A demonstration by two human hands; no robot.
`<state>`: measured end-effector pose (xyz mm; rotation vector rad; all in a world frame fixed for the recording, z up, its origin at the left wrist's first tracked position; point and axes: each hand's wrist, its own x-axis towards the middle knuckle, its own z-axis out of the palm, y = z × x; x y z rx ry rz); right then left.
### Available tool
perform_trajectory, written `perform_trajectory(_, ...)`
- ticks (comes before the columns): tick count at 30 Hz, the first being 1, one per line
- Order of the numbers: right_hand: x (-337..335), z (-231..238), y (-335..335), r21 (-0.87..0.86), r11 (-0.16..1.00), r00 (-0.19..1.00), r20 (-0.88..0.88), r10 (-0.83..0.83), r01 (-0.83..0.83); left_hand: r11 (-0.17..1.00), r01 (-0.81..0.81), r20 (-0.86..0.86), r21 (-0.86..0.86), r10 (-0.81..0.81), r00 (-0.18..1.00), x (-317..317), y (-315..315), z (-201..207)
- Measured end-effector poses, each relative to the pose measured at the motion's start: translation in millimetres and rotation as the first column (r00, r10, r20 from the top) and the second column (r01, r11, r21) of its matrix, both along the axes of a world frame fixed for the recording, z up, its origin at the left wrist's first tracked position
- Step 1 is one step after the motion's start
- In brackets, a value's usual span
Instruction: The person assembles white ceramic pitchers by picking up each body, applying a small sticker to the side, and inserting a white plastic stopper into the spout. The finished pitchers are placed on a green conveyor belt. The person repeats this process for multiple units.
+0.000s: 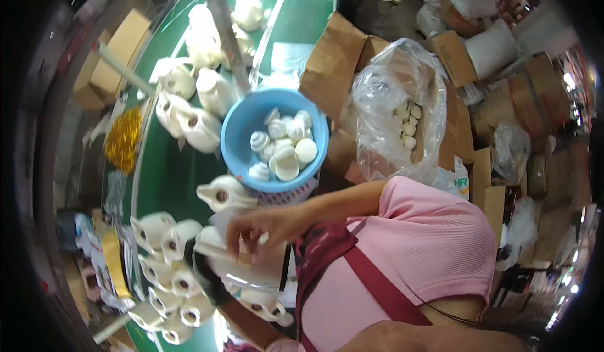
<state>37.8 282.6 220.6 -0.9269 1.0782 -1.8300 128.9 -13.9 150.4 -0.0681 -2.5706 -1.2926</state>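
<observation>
My left hand [204, 275], in a dark glove, grips the side of a glossy white jug [251, 271]. Above the jug, my bare right hand [264, 227] has its fingers curled downward, slightly blurred. Whatever it may be pinching is hidden by the fingers. Another white jug [225, 195] with a round dark opening lies just beyond my right hand. Close past my right forearm stands a blue basin [228, 139], holding several white round lids [286, 163]. More white jugs [165, 251] lie in a cluster beside my left hand.
Further white jugs [200, 128] lie along the green conveyor belt [170, 191]. An open cardboard box [330, 56] holds a clear plastic bag [434, 75] with small white round pieces [409, 125]. A metal post [223, 28] rises near the basin. Cartons [528, 100] are stacked at the right.
</observation>
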Motion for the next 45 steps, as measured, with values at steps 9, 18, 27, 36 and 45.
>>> perform_trajectory(9,36.3,6.2,57.0,0.186,0.982,0.964,0.259,-0.060,0.011,0.950,0.029,0.240,0.311,-0.108,0.965,21.8,45.8,-54.5)
perform_trajectory(18,34.4,18.4,39.7,0.320,0.945,0.971,-0.198,0.136,-0.068,0.977,0.177,0.097,0.115,-0.189,0.977,20.4,50.8,-64.9)
perform_trajectory(27,21.6,24.2,29.0,0.311,0.941,0.890,-0.382,0.249,-0.130,0.976,0.189,0.071,0.112,-0.198,0.978,12.9,54.4,-64.1)
perform_trajectory(36,25.4,21.9,22.7,0.322,0.943,0.863,-0.448,0.234,-0.088,0.975,0.201,0.051,0.098,-0.206,0.977,11.3,51.2,-62.3)
perform_trajectory(45,39.5,11.2,24.5,0.271,0.962,0.854,-0.505,0.124,0.021,0.968,0.227,0.048,0.104,-0.233,0.971,9.1,51.4,-57.5)
